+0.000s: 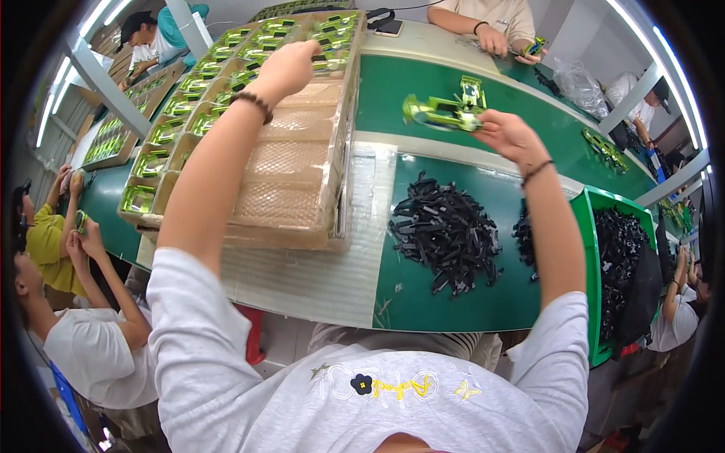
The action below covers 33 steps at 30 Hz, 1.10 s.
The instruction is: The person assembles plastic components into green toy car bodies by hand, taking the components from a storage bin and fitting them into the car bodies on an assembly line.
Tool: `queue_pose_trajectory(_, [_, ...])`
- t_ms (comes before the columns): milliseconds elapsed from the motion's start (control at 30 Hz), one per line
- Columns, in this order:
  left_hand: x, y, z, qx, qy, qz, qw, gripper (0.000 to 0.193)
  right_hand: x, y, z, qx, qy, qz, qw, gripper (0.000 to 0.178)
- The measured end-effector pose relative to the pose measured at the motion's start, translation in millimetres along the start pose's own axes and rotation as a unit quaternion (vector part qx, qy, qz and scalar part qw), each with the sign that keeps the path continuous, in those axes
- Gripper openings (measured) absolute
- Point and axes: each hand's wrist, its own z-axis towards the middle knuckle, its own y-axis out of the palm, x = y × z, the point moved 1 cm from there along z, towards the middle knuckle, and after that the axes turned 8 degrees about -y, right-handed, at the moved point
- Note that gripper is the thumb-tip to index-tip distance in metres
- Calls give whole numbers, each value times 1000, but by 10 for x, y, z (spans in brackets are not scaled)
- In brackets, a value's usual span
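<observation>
Gripping 1 bright green plastic frame (438,112) with the right hand (513,136), pinching the near end between thumb and fingers. Holding it over the green bench (381,90), to the left of the right hand, with its far end blurred. See another green frame (472,92) just beyond the right fingertips; cannot tell whether touching the held frame.

Reaching with the left hand (291,66) across the compartment tray (287,160), bending the fingers at the green pieces (332,39) in its far right part. Cannot tell whether gripping any of these or only hovering close.

Wearing a dark beaded bracelet (260,103) just behind the left hand and a thin dark band (537,172) just behind the right hand.

Nearer the body than the right hand, and left of its forearm, find a large heap of black parts (445,234); find a smaller black heap (524,232) partly hidden by that forearm. To the right of the right forearm, note a green crate (593,287) filled with black pieces (621,245). Beyond the right hand, across the bench, see a co-worker's hands (495,41) with a small green and dark piece (534,50). Farther right of the right hand, see a clear plastic bag (580,87) and more green parts (604,151).
</observation>
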Motion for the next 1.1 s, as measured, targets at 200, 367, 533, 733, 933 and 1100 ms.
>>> queue_pose_trajectory(200, [-85, 664, 417, -137, -47, -4, 989, 35, 762, 184, 943, 133, 52, 293, 945, 28])
queue_pose_trajectory(367, [-441, 905, 590, -54, 49, 82, 994, 31, 978, 390, 1157, 147, 12, 232, 962, 26])
queue_pose_trajectory(533, [-134, 85, 449, 214, 94, -35, 972, 61, 295, 284, 358, 75, -37, -110, 990, 35])
queue_pose_trajectory(733, [790, -829, -715, 110, -44, -317, 941, 67, -246, -264, -1224, -14, -242, -412, 878, 23])
queue_pose_trajectory(933, [1345, -1275, -1997, -111, -48, -708, 696, 84, -12, -375, -2229, -3, -113, -702, 703, 13])
queue_pose_trajectory(1100, [2021, -612, -1895, -357, -186, -811, 424, 51, 291, -580, -2386, -25, -241, -729, 641, 21])
